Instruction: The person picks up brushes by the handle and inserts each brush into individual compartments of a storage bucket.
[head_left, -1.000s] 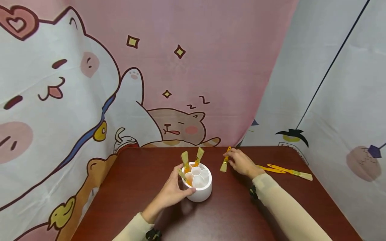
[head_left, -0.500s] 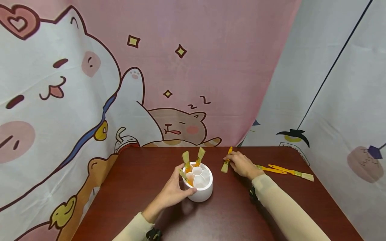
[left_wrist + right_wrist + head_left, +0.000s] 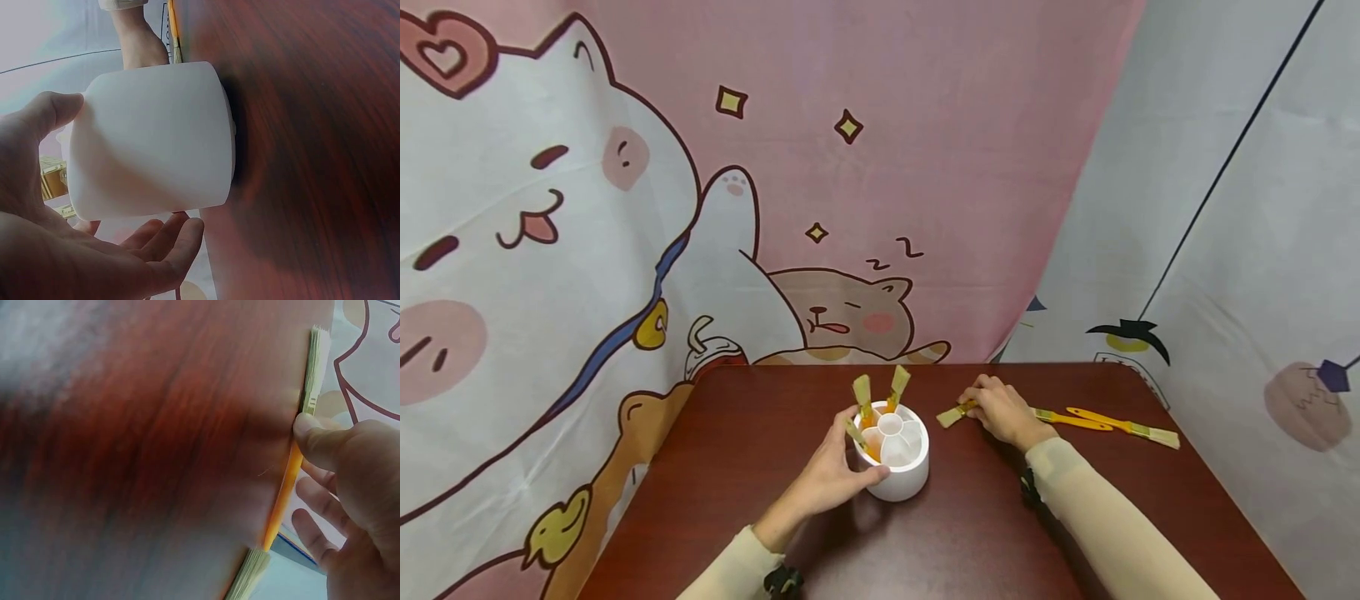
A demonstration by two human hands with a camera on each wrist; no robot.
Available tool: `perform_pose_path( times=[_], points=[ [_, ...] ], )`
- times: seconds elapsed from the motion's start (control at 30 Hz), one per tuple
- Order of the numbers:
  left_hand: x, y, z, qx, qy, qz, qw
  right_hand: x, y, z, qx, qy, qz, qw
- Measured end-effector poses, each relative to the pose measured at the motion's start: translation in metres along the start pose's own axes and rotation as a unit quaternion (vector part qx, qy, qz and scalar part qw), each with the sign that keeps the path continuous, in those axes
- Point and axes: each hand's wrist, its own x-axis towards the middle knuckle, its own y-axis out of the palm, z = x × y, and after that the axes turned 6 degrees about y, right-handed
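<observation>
A white round pen holder (image 3: 898,485) with petal-shaped compartments stands on the table. Three yellow-handled paintbrushes lean in its left and back compartments, bristles up, one of them a brush (image 3: 862,392) at the back left. My left hand (image 3: 829,468) grips the holder from the left, its thumb at the near side and its fingers round the far side. To the right, my right hand (image 3: 1003,411) pinches a paintbrush (image 3: 286,490) near its metal band. The brush lies low along the table, bristles (image 3: 952,416) pointing left; the head view hides most of its handle.
Two more yellow paintbrushes lie crossed on the table right of my right hand: one brush (image 3: 1078,422) partly behind the hand, the other brush (image 3: 1120,426) with bristles to the right. The dark red table (image 3: 760,433) ends at a printed cloth backdrop (image 3: 985,167).
The paintbrush at my right hand has turned from pointing away to lying crosswise, its bristles swinging left and its handle going under the hand. The left hand and holder stay put.
</observation>
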Motion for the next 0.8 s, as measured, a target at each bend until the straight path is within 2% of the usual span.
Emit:
perform_pose_path(
  times=[0.13,0.3,0.63,0.8],
  points=[
    [0.0,0.0,-0.001,0.003,-0.005,0.001,1.0,0.0,0.002,-0.001,-0.018,-0.015,-0.009,0.9997],
    [0.0,0.0,-0.002,0.002,-0.007,0.0,1.0,-0.002,0.002,-0.002,-0.011,-0.029,-0.026,0.9992],
    [0.0,0.0,-0.002,0.006,-0.011,0.001,0.9999,-0.007,0.001,0.004,0.049,-0.015,-0.005,0.9987],
    [0.001,0.0,-0.002,0.006,-0.011,0.0,0.9999,-0.007,-0.004,0.01,0.079,-0.004,-0.019,0.9967]
  ],
)
